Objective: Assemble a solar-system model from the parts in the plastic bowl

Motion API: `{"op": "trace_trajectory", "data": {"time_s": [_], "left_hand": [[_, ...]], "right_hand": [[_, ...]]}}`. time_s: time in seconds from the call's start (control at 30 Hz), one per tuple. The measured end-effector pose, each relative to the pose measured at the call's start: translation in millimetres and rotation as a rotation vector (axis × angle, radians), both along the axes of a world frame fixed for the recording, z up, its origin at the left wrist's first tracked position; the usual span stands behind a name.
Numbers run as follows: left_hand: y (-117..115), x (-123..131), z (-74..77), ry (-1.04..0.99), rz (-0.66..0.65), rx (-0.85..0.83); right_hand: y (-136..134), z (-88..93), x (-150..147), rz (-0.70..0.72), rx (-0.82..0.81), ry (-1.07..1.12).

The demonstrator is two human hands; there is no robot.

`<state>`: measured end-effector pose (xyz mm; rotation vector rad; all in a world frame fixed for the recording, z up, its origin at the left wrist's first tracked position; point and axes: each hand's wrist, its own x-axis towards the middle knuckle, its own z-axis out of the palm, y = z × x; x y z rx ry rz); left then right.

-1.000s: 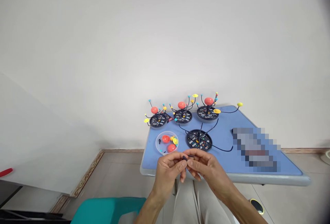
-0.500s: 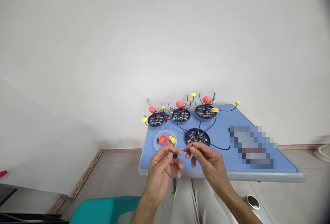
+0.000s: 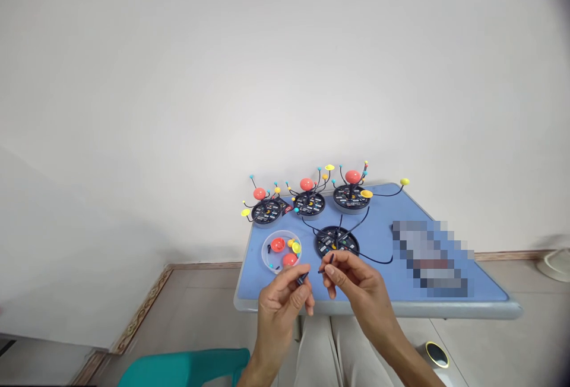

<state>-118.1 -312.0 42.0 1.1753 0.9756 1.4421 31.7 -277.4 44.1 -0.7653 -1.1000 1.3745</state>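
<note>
Left hand (image 3: 279, 305) and right hand (image 3: 356, 277) had parted above the near edge of the bench (image 3: 378, 238), where a second earlier they had met. The left pinched a short black plastic peg (image 3: 302, 278); the right pinched a thin black rod (image 3: 332, 259). Those two parts were thus separate, neither fitted to the round black base (image 3: 325, 240) just beyond. That base carried bent rods without balls, unlike the three solar-system models (image 3: 306, 184) behind it. Red half-balls (image 3: 278, 245) lay in a clear bowl (image 3: 263, 257) to the left.
</note>
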Motion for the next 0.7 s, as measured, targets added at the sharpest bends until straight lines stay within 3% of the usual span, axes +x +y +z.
{"op": "trace_trajectory", "data": {"time_s": [0.37,0.7], "left_hand": [[4,2,-12.8,0.008,0.060,0.052],[9,7,-1.4,-0.017,0.052,0.047]], "right_hand": [[-1,4.3,3,-0.002,-0.034,0.123],[-1,2.3,6,0.050,-0.088,0.199]]}}
